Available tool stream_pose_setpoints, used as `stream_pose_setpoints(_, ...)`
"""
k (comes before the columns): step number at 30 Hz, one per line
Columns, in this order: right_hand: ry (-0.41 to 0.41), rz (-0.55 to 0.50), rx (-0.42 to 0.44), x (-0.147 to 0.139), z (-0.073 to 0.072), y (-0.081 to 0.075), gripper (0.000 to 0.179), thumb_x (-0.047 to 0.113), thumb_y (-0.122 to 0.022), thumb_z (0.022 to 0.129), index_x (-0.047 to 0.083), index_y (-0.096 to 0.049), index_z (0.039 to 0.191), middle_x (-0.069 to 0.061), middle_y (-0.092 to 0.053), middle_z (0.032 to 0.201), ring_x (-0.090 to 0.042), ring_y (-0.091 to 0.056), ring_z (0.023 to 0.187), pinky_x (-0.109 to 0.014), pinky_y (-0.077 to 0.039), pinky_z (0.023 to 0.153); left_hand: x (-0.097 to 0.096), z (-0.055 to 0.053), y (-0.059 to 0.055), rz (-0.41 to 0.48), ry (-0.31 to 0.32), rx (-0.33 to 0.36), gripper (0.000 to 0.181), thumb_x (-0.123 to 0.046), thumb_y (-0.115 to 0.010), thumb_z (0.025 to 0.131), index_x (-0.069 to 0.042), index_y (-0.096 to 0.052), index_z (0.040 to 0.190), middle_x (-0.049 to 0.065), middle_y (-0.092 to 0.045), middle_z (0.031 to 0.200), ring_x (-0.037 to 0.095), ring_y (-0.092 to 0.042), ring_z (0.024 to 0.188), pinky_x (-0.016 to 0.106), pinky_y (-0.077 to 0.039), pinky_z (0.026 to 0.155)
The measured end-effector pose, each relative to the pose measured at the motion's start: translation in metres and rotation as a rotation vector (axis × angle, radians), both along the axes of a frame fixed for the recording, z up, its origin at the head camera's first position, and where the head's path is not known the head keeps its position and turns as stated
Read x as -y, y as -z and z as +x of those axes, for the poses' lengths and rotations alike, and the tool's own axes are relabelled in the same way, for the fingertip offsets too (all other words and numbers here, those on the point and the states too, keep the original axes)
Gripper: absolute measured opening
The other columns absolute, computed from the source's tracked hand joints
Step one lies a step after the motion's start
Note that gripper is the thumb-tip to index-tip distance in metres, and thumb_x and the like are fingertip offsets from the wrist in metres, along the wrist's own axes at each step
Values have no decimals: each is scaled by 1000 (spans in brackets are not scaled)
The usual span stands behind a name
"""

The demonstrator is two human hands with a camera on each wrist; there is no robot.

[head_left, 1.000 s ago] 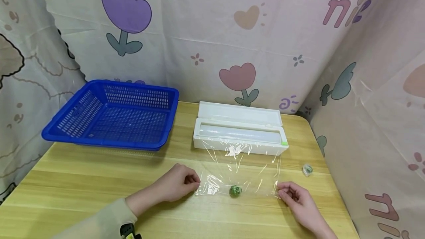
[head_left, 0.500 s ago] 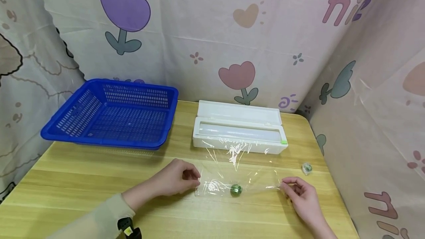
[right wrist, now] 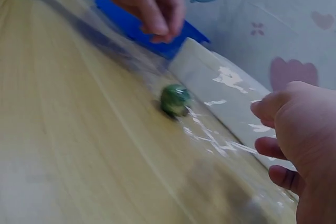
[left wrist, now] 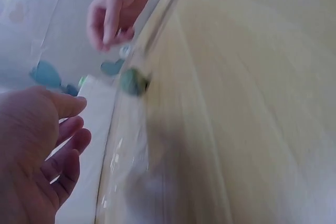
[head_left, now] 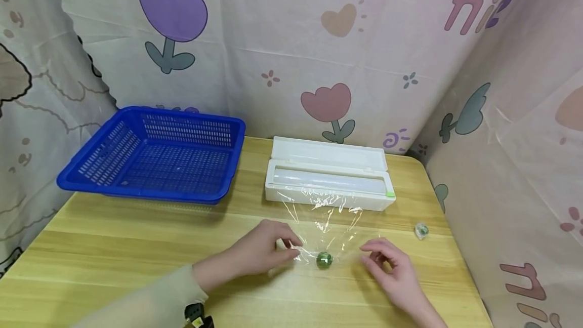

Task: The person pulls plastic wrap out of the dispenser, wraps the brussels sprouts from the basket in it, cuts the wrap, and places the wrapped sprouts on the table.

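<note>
Clear cling film runs from the white dispenser box toward the front of the table. At its near end sits a small round green thing, like a Brussels sprout, also seen in the right wrist view as a glossy green ball. Just left of it is my left hand, fingertips beside the bunched film edge; in the left wrist view its fingers stand apart. To the right, my right hand has thumb and fingers parted, nothing visible between them.
A blue plastic basket stands at the back left of the wooden table. The dispenser's lid is raised, with a film roll inside. A small film-wrapped green piece lies near the right edge.
Both hands have come inward toward the green ball, the left moving right and the right moving left. The film's side edges have drawn in, and the fingers have come off them.
</note>
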State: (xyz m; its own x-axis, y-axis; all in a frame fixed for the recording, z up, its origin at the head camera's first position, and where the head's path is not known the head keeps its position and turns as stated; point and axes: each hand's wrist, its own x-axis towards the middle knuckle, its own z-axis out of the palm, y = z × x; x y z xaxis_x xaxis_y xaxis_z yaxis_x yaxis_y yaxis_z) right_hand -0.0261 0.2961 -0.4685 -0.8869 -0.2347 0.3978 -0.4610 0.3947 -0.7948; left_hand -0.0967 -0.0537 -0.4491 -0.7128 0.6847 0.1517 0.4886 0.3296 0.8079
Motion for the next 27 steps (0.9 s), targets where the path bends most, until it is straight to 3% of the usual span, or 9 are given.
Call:
stream_pose_setpoints(4,-95,40,-21,16,-5,2,34,-12,-80,85,3,-75,115,-10,-72,105,-14,-62,74,-24,-54,59,-23,3,-2,-31,102,-61,14,-14,-81,95,-11,-83,108,-10,-76,100,-3,-65,89,20,-55,83)
stream_pose_setpoints(8,-151,60,-17,29,-8,6,32,-7,-82,86,5,-76,115,-9,-73,108,-12,-61,72,-24,-52,55,-40,3,1,-55,154,-120,14,-16,-80,96,-12,-83,109,-7,-77,103,-2,-66,90,15,-53,82)
stream_pose_setpoints(12,-169,61,23,38,-11,10,33,-5,-84,86,6,-78,116,-8,-72,111,-13,-66,76,-26,-55,56,-51,3,4,-100,136,-149,17,-18,-82,95,-13,-83,111,-6,-77,104,0,-68,89,11,-51,80)
stream_pose_setpoints(17,-182,59,38,45,-12,16,33,-1,-85,86,8,-79,117,-5,-72,112,-16,-71,81,-28,-59,61,-56,3,8,-150,105,-128,18,-18,-84,94,-13,-83,111,-8,-76,102,-1,-67,88,10,-50,79)
stream_pose_setpoints(27,-163,118,81,49,-14,15,27,7,-85,89,13,-80,115,4,-73,110,-12,-67,82,-27,-58,65,-57,2,12,-188,51,-105,12,-22,-84,93,-19,-84,104,-14,-77,100,-6,-66,86,13,-52,77)
